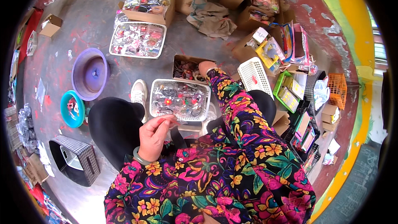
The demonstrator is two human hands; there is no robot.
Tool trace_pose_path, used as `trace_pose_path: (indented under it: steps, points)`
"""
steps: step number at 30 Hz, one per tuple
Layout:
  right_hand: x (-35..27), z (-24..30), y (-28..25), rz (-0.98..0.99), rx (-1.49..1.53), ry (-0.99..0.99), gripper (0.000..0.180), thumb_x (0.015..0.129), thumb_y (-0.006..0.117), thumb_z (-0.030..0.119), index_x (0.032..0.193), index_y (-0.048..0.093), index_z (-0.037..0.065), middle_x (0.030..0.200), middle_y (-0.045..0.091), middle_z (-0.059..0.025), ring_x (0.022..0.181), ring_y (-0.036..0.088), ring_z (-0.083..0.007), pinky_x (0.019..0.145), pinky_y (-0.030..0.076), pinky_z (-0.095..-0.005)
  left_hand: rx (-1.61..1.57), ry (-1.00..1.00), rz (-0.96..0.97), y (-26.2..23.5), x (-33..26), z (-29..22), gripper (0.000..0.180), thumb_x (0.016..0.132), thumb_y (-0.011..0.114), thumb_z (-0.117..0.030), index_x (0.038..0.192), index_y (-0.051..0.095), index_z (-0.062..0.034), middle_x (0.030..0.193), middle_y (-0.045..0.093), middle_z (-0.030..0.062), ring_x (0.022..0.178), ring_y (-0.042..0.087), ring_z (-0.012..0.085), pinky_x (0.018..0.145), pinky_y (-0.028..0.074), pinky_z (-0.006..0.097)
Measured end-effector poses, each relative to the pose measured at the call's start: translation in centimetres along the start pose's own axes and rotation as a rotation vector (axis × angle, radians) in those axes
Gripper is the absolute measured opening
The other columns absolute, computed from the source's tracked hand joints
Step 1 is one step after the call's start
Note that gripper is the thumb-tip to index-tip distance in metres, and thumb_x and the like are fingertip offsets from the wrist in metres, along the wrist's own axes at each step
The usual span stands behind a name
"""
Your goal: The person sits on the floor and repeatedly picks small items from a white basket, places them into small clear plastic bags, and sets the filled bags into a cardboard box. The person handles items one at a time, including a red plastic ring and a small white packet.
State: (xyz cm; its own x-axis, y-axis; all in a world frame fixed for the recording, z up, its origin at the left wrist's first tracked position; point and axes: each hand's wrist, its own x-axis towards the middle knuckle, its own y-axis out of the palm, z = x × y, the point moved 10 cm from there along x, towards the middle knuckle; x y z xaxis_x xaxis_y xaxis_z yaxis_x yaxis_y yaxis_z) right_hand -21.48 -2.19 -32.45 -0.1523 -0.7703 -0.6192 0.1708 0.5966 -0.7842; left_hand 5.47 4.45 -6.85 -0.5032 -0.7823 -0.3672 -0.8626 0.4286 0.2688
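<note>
My left hand (pixel 152 139) is at the centre of the frame, with thumb and fingertips pressed together. Whether a small piece is clamped between them is too small to tell. The left fingertips are near the front edge of a white basket (pixel 178 118), which stands on the floor between my feet. The basket contains clear packets (pixel 179 95) of small, coloured items.

My right hand (pixel 205 68) is above centre, at the right end of a small cardboard box (pixel 186 58). The fingers are partly hidden; I cannot tell whether they are apart or closed. The box is filled with mixed small items and stands just behind the basket.

Farther out, a white tray (pixel 137 55) of packets is located at upper left of centre. A purple tub (pixel 78 74) and a teal bowl (pixel 63 108) are at the left, with a checkered bin (pixel 86 153) below them. A green basket (pixel 291 106) and an orange crate (pixel 337 91) are at the right.
</note>
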Motion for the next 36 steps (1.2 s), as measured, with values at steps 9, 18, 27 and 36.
trace_pose_path:
  steps: [9,18,27,36]
  points:
    - [-4.7,-0.1,-9.6,0.086,0.550,-0.024,0.022,0.069,0.068,0.021,0.080,0.066,0.002,0.079,0.066,-0.0095,0.068,0.062,-0.0173,0.065,0.050,-0.0278,-0.020,0.117,0.100,0.6,0.5,0.8,0.018,0.089,0.049,-0.005,0.099,0.061,0.0057,0.091,0.064,0.0103,0.083,0.061,0.0145,0.078,0.048,0.027]
    - [-18.5,7.2,-17.4,0.212,1.634,-0.505,0.012,0.087,0.054,0.014,0.095,0.049,0.006,0.104,0.061,-0.0152,0.093,0.061,-0.0203,0.076,0.049,-0.0280,-0.243,-0.112,0.125,0.3,1.6,3.1,0.024,0.090,0.050,-0.015,0.100,0.057,0.0053,0.095,0.062,0.0111,0.088,0.061,0.0185,0.081,0.048,0.029]
    - [-26.8,9.3,-15.9,0.122,2.200,-0.898,0.020,0.083,0.059,0.022,0.077,0.050,0.006,0.087,0.063,-0.0155,0.080,0.062,-0.0245,0.069,0.050,-0.0301,-0.165,-0.085,0.144,0.5,2.4,3.7,0.023,0.089,0.053,-0.017,0.098,0.061,0.0020,0.090,0.063,0.0074,0.081,0.060,0.0140,0.075,0.049,0.027]
    - [-26.1,11.0,-12.6,0.139,1.999,-0.671,0.013,0.078,0.062,0.009,0.072,0.050,0.009,0.082,0.064,-0.0097,0.070,0.063,-0.0154,0.053,0.045,-0.0217,-0.062,-0.137,0.260,2.2,2.6,4.0,0.021,0.089,0.051,-0.016,0.096,0.060,0.0018,0.087,0.062,0.0074,0.077,0.060,0.0118,0.071,0.047,0.021]
